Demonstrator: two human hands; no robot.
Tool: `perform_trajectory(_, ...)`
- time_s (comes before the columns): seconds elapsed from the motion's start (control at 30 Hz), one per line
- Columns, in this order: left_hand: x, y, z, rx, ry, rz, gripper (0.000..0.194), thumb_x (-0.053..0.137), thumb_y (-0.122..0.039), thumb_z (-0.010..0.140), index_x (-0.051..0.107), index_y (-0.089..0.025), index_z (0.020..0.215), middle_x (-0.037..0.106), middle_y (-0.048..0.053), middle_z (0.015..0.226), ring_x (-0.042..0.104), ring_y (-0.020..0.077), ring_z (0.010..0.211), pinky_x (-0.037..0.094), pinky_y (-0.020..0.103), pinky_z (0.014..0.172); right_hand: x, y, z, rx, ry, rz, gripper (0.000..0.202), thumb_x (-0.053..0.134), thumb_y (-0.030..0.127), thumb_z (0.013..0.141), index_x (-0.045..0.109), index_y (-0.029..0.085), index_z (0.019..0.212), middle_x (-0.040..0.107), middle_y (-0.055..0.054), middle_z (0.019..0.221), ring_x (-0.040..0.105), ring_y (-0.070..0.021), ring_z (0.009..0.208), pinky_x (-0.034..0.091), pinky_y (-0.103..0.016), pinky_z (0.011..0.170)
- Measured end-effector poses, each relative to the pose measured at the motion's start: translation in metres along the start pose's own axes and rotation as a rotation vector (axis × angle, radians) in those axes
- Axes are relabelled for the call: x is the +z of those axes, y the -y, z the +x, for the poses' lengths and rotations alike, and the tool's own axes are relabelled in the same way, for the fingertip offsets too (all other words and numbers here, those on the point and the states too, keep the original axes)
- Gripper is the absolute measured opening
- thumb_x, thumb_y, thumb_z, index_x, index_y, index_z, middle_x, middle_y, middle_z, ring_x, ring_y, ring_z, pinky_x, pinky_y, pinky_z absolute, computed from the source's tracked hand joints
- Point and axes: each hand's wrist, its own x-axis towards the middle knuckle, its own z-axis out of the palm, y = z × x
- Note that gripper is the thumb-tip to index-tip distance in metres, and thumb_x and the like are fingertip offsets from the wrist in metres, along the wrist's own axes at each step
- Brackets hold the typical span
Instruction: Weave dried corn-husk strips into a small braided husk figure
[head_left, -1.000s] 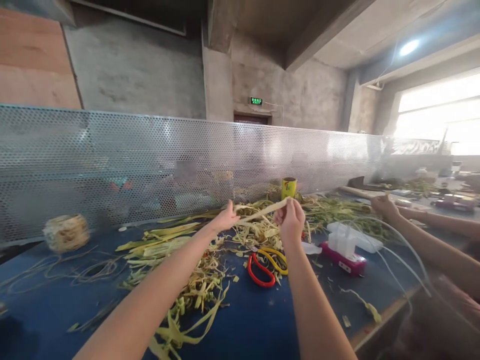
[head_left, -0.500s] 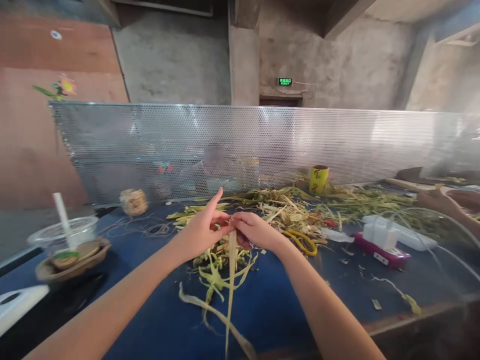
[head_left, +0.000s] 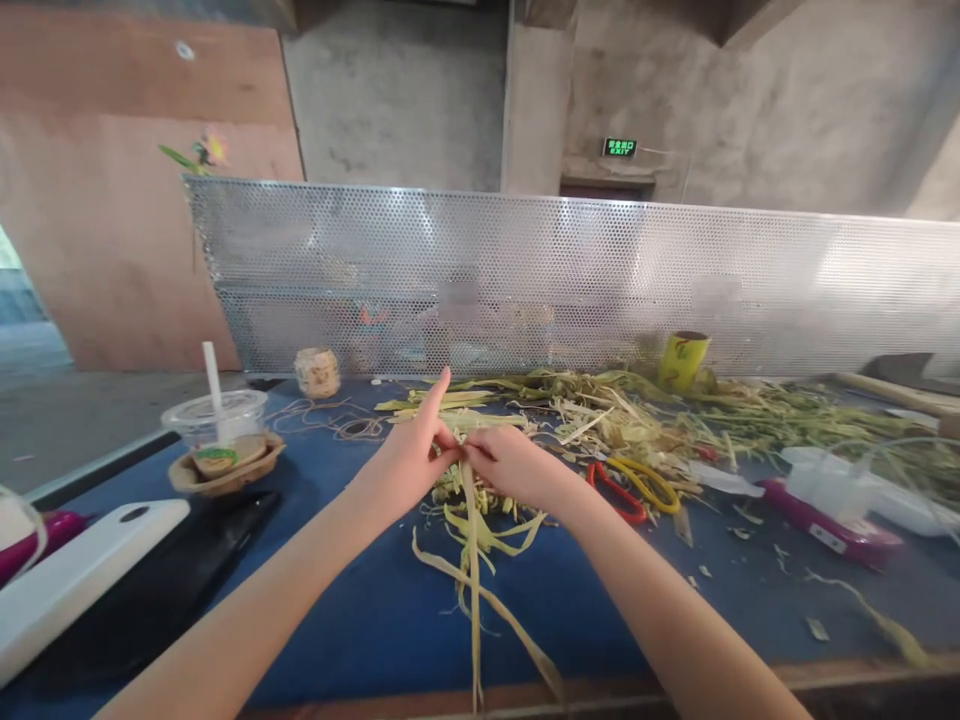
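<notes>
My left hand [head_left: 411, 450] and my right hand [head_left: 511, 458] meet over the middle of the blue table [head_left: 360, 630]. Both pinch the upper end of a long pale plant strip [head_left: 473, 580], whose tail hangs down toward the table's front edge. The left thumb points upward while its fingertips are closed on the strip. Beneath the hands lies a tangle of green-yellow strips [head_left: 495, 535], partly hidden by them. Just beyond my right wrist rest scissors with a red handle [head_left: 616, 492] and a yellow handle [head_left: 646, 485].
A pile of dried plant strips [head_left: 592, 415] spreads behind the hands, with a yellow roll [head_left: 682, 360] beyond. On the left are a lidded cup [head_left: 217, 420], a black tablet [head_left: 157, 585] and a jar [head_left: 316, 373]. A purple power strip [head_left: 829, 525] lies right, and a perforated metal screen [head_left: 420, 260] crosses the back.
The view has swung left, so table items appear farther right and the co-worker's hand is out of sight. Both my hands stay together on the strip; the red scissor handle now shows.
</notes>
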Motion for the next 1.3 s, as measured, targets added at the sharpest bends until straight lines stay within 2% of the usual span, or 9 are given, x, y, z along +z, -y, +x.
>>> perform_trajectory(0.17, 0.013, 0.014, -0.013, 0.074, 0.036, 0.019, 0.082, 0.043, -0.010, 0.080, -0.007, -0.018, 0.144, 0.057, -0.002, 0.071, 0.053, 0.0124, 0.060, 0.042, 0.026, 0.061, 0.010, -0.007, 0.001, -0.007, 0.046, -0.013, 0.021, 0.043, 0.017, 0.082, 0.042, 0.018, 0.061, 0.037, 0.006, 0.050, 0.034, -0.0068, 0.046, 0.027, -0.022, 0.047)
perform_trajectory(0.33, 0.013, 0.022, -0.020, 0.079, -0.096, -0.087, 0.082, 0.047, -0.012, 0.080, -0.002, -0.019, 0.145, 0.057, -0.002, 0.073, 0.055, 0.0133, 0.067, 0.045, 0.031, 0.072, 0.019, -0.009, -0.001, 0.058, 0.137, 0.424, 0.023, 0.039, 0.025, 0.088, 0.044, 0.018, 0.067, 0.046, 0.005, 0.052, 0.049, -0.0071, 0.046, 0.039, -0.019, 0.047)
perform_trajectory(0.5, 0.011, 0.028, -0.022, 0.018, -0.039, -0.316, 0.080, 0.049, -0.017, 0.081, 0.001, -0.018, 0.145, 0.056, -0.002, 0.074, 0.058, 0.0136, 0.070, 0.049, 0.031, 0.071, 0.029, -0.015, 0.000, 0.142, 0.220, 0.718, 0.024, 0.046, 0.034, 0.086, 0.049, 0.016, 0.070, 0.053, 0.004, 0.052, 0.052, -0.0069, 0.042, 0.040, -0.017, 0.040)
perform_trajectory(0.6, 0.015, 0.031, -0.024, 0.044, -0.053, -0.319, 0.079, 0.049, -0.016, 0.081, 0.002, -0.020, 0.145, 0.055, -0.002, 0.075, 0.057, 0.0133, 0.070, 0.049, 0.032, 0.074, 0.033, -0.019, -0.001, 0.172, 0.206, 0.787, 0.024, 0.051, 0.036, 0.082, 0.051, 0.016, 0.070, 0.052, 0.005, 0.050, 0.050, -0.0061, 0.040, 0.036, -0.016, 0.036)
perform_trajectory(0.77, 0.017, 0.031, -0.025, 0.095, -0.042, -0.191, 0.079, 0.048, -0.014, 0.081, 0.000, -0.023, 0.144, 0.057, -0.002, 0.077, 0.056, 0.0132, 0.068, 0.047, 0.032, 0.072, 0.038, -0.020, -0.003, 0.203, 0.140, 0.672, 0.028, 0.043, 0.035, 0.086, 0.046, 0.017, 0.064, 0.048, 0.005, 0.048, 0.048, -0.0058, 0.039, 0.034, -0.016, 0.036)
perform_trajectory(0.93, 0.016, 0.027, -0.026, 0.142, 0.006, -0.099, 0.082, 0.045, -0.009, 0.081, -0.006, -0.024, 0.144, 0.056, -0.003, 0.073, 0.054, 0.0116, 0.063, 0.044, 0.025, 0.063, 0.032, -0.013, -0.010, 0.042, 0.039, 0.230, 0.022, 0.038, 0.026, 0.088, 0.045, 0.018, 0.069, 0.047, 0.005, 0.052, 0.046, -0.0070, 0.047, 0.037, -0.019, 0.048)
perform_trajectory(1.07, 0.017, 0.026, -0.029, 0.197, 0.048, -0.059, 0.083, 0.044, -0.009, 0.083, -0.012, -0.025, 0.143, 0.054, -0.003, 0.074, 0.050, 0.0103, 0.061, 0.043, 0.023, 0.062, 0.022, -0.011, -0.014, -0.122, 0.040, 0.026, 0.015, 0.039, 0.019, 0.085, 0.046, 0.019, 0.072, 0.042, 0.006, 0.056, 0.040, -0.0069, 0.051, 0.033, -0.020, 0.052)
perform_trajectory(1.17, 0.019, 0.026, -0.033, 0.236, 0.094, -0.023, 0.084, 0.041, -0.008, 0.083, -0.017, -0.023, 0.142, 0.053, -0.002, 0.075, 0.049, 0.0109, 0.062, 0.042, 0.024, 0.063, 0.020, -0.015, -0.015, -0.170, 0.069, 0.001, 0.015, 0.044, 0.015, 0.079, 0.046, 0.018, 0.064, 0.036, 0.006, 0.054, 0.033, -0.0064, 0.050, 0.028, -0.020, 0.050)
perform_trajectory(1.3, 0.024, 0.024, -0.036, 0.310, 0.071, 0.007, 0.083, 0.038, -0.006, 0.083, -0.018, -0.021, 0.142, 0.051, -0.001, 0.075, 0.047, 0.0113, 0.062, 0.043, 0.025, 0.064, 0.025, -0.020, -0.013, -0.152, 0.053, 0.152, 0.012, 0.047, 0.011, 0.069, 0.049, 0.016, 0.059, 0.037, 0.006, 0.052, 0.030, -0.0054, 0.049, 0.025, -0.018, 0.047)
